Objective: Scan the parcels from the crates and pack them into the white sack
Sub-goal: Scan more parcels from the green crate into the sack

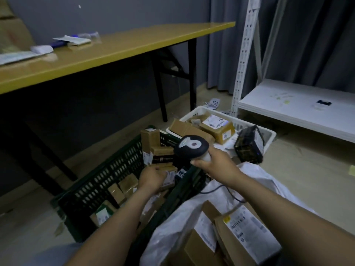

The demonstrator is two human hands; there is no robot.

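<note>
Curling its fingers over a small labelled parcel [169,176], the left hand [151,179] sits down in the green crate [107,169], and the right hand [217,166] grips the scanner [192,145] by its handle just above. Best bet here: lift that parcel clear, turn its label square to the scanner, then carry it across to the white sack [172,223], open just beside the crate with boxes [244,233] inside.

— Upper left?
— Long yellow-topped worktop [134,47] on black folding metal legs [192,73], loose white papers [72,39] scattered on top.
— Right side?
— White slotted metal shelf rack [269,100] before pleated grey curtain [317,35]; small white paper slips [214,103] on beige floor [307,179] beside.
</note>
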